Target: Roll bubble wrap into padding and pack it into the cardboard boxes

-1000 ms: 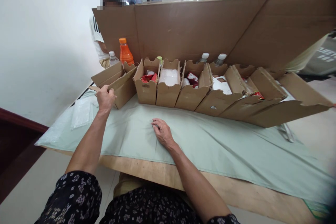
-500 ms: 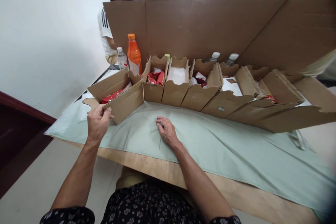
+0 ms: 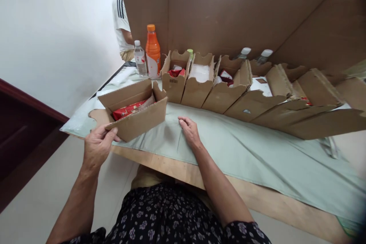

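Observation:
My left hand [image 3: 98, 143] pinches the near corner of an open cardboard box [image 3: 143, 124], thumb on the outer face. Inside that box lie a red packet [image 3: 128, 109] and something brownish beside it. The box stands at an angle at the table's left end, apart from the row of similar boxes. My right hand [image 3: 189, 131] rests on the pale green cloth [image 3: 217, 133] to the right of the box, fingers loosely stretched and holding nothing.
Several cardboard bins [image 3: 211, 93] stand in a row, holding red packets and white items. Behind them rises a tall cardboard panel [image 3: 217, 15]. An orange bottle [image 3: 153, 53] and a clear water bottle [image 3: 140, 59] stand at the back left. A person [image 3: 122, 23] sits beyond.
My left hand has drawn the box toward me, opening a gap between it and the row. The right hand stays on the cloth. The view has tilted down a little.

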A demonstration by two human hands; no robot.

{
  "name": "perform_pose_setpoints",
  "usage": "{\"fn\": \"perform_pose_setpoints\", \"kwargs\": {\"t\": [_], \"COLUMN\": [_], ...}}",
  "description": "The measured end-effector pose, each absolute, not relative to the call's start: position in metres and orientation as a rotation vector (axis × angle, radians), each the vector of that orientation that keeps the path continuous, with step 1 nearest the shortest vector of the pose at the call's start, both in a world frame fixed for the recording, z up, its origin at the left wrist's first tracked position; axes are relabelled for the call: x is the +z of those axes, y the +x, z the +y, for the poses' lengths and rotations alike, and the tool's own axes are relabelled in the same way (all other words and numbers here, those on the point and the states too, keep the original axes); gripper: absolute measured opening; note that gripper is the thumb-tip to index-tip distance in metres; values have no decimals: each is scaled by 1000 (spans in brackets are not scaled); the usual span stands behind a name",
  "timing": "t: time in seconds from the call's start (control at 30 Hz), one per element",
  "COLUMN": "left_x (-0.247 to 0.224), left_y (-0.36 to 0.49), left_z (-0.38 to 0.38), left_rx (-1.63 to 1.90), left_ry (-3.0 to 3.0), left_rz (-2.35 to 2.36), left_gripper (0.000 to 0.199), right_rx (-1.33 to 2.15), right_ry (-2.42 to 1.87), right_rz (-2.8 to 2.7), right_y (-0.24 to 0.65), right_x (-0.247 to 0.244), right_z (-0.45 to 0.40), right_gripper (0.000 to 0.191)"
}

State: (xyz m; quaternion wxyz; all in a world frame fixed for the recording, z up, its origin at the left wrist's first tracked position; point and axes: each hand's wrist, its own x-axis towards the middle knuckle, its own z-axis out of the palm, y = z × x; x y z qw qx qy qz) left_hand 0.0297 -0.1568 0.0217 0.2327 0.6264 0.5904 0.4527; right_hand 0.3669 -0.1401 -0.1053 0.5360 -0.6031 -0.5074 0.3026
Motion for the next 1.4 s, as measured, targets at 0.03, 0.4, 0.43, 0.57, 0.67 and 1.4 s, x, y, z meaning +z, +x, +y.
{"fn": "perform_pose_setpoints", "kwargs": {"t": [0.03,0.4,0.43,0.57,0.67,1.4], "left_x": [23,26,26,27,29,33], "left_y": [29,43,46,57,60,81], "left_z": [-159,-163,-163,-167,-173,-179], "left_rx": [1236,1164,1157,1118,1106,920], "left_ry": [1739,2008,2040,2111,2107,2145], "left_rz": [1599,980,933,838,821,700], "left_gripper": [18,12,14,20,18,14], "right_rx": [737,824,823,815,783,651], "right_ry": [-1429,-1266,-1251,-1216,-1225,-1398], "right_rz": [-1173,-1108,-1109,-1057,-1019,-710], "right_y": [366,368,368,368,366,368], "right_x": [-102,-41,-38,-34,-37,-63], "right_z": [-141,-194,-201,-223,-235,-304], "right_gripper": [43,56,54,45,43,43]}}
